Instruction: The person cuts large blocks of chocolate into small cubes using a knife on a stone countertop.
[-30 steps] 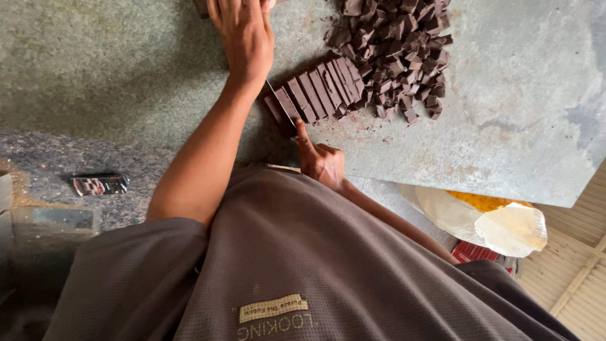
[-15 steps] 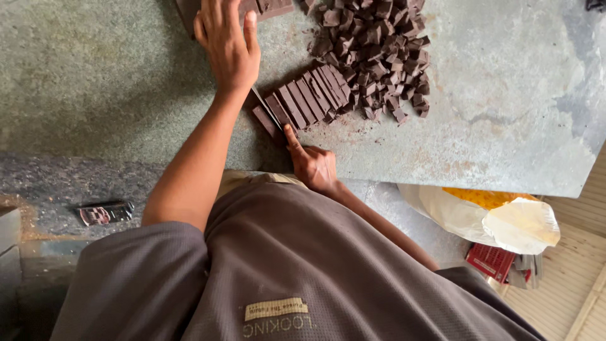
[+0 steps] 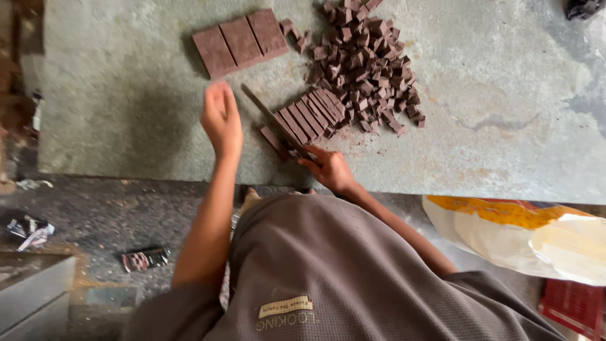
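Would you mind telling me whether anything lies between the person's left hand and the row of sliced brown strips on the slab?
Only the knife does: its blade stands along the strips' left edge, gripped by the right hand. The left hand hovers just left of it, above the bare stone slab.

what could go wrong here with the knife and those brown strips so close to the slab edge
1. The right hand holds the knife against the cut strips, while the left hand hovers open just beside the blade; a slip might nick its fingers.
2. The strips lie near the stone slab's front edge, so a push could send some onto the dirty floor.
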